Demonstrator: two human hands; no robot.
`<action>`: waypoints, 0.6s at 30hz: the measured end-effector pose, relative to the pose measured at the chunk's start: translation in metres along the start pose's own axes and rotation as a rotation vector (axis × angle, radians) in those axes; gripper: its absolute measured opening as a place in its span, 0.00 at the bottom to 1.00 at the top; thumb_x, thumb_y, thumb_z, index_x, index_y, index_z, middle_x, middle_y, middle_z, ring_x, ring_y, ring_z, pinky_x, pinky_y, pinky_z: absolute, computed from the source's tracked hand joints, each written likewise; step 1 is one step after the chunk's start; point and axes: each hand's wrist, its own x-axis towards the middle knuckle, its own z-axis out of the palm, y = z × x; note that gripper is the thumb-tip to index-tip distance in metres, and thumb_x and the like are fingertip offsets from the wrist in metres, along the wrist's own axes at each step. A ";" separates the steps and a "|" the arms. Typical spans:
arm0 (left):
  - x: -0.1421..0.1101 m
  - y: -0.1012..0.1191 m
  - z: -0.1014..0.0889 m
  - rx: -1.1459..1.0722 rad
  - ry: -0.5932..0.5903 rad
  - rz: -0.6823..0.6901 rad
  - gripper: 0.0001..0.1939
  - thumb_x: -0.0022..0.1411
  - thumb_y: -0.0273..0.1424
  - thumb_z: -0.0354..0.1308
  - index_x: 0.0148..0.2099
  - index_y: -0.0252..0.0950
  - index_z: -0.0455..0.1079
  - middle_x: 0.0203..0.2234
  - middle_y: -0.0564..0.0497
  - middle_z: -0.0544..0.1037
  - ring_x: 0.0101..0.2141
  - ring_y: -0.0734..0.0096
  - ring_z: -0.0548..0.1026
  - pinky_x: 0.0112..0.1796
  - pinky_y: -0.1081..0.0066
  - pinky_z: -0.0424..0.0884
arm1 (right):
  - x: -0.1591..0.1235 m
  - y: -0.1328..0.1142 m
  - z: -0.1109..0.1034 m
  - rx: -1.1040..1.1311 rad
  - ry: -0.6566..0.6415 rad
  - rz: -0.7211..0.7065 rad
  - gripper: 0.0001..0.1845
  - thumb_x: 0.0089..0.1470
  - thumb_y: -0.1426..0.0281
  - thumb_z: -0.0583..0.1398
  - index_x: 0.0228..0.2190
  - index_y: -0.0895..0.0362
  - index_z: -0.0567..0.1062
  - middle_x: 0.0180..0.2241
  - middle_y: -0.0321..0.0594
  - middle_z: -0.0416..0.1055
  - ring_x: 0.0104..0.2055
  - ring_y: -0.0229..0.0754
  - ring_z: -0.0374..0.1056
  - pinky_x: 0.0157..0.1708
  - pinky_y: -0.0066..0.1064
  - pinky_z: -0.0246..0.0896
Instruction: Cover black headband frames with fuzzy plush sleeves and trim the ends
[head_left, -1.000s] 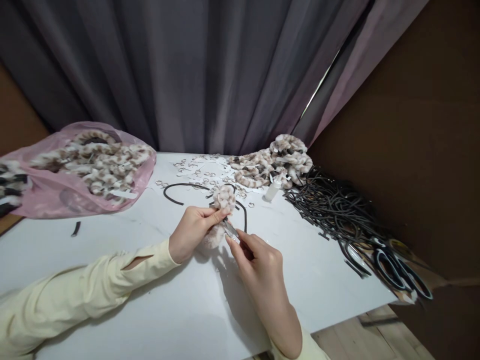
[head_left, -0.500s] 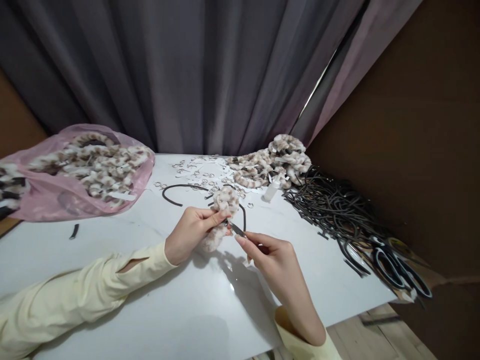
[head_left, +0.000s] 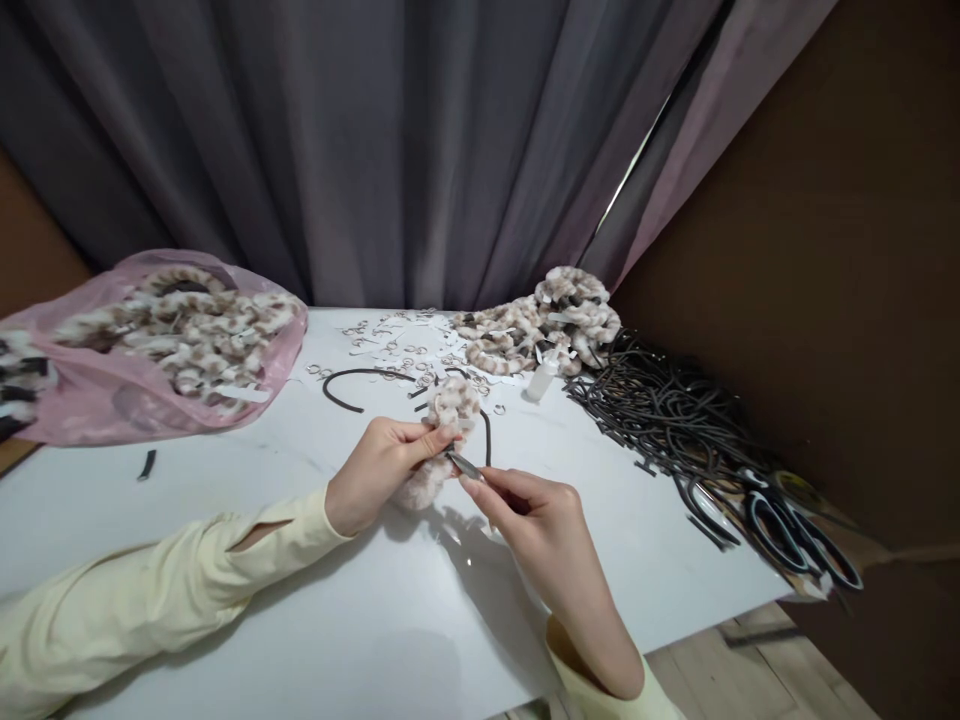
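Above the middle of the white table point(head_left: 315, 610), the fluffy brown-and-white piece point(head_left: 454, 402) was held up in the left hand point(head_left: 379, 465), one lobe showing beyond the thumb and a paler one below it. It looked light and soft, with a pile that would squash under the fingers and give little firm purchase, so the surest hold was probably at the narrow, darker middle between the lobes, where the left thumb pressed. It did not seem fragile, though the fluff might catch on a sharp point. The left thumb and forefinger were pinched together on that middle; the other fingers were mostly hidden, and how hard they squeezed could not be told. The right hand point(head_left: 536, 525) had its thumb and fingertips drawn in around a slim grey tool point(head_left: 466, 466), which looked hard, stiff and perhaps a little slippery, best gripped well back from its pointed end. That end lay at the dark spot beside the left thumb, but whether it touched the piece or stopped just short was too small to tell. A curved black cord point(head_left: 328, 386) rested on the table beyond the left hand, apart from both grips.
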 end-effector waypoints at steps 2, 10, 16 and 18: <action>0.000 0.002 0.000 -0.023 -0.010 -0.016 0.20 0.48 0.45 0.61 0.27 0.30 0.76 0.20 0.48 0.76 0.26 0.70 0.69 0.28 0.74 0.63 | -0.002 0.001 -0.004 -0.049 0.030 -0.074 0.14 0.53 0.65 0.57 0.24 0.61 0.77 0.16 0.33 0.58 0.19 0.32 0.51 0.18 0.23 0.47; 0.000 0.006 0.002 -0.187 -0.045 -0.121 0.18 0.49 0.42 0.62 0.25 0.29 0.74 0.22 0.46 0.77 0.26 0.71 0.71 0.29 0.75 0.66 | -0.007 0.013 -0.017 -0.296 0.083 -0.399 0.12 0.56 0.71 0.55 0.39 0.62 0.75 0.20 0.37 0.64 0.19 0.32 0.55 0.20 0.24 0.52; 0.000 0.003 0.000 -0.262 -0.034 -0.129 0.18 0.48 0.41 0.63 0.28 0.28 0.76 0.22 0.46 0.77 0.26 0.72 0.72 0.30 0.76 0.66 | -0.007 0.017 -0.004 -0.371 0.146 -0.493 0.13 0.57 0.73 0.54 0.42 0.64 0.72 0.22 0.38 0.66 0.20 0.32 0.59 0.20 0.24 0.53; 0.000 0.003 0.001 -0.288 -0.034 -0.138 0.17 0.47 0.41 0.64 0.29 0.28 0.76 0.22 0.47 0.77 0.26 0.72 0.72 0.30 0.76 0.66 | -0.007 0.017 -0.002 -0.396 0.164 -0.502 0.12 0.57 0.73 0.54 0.42 0.64 0.72 0.22 0.37 0.65 0.20 0.32 0.59 0.20 0.23 0.54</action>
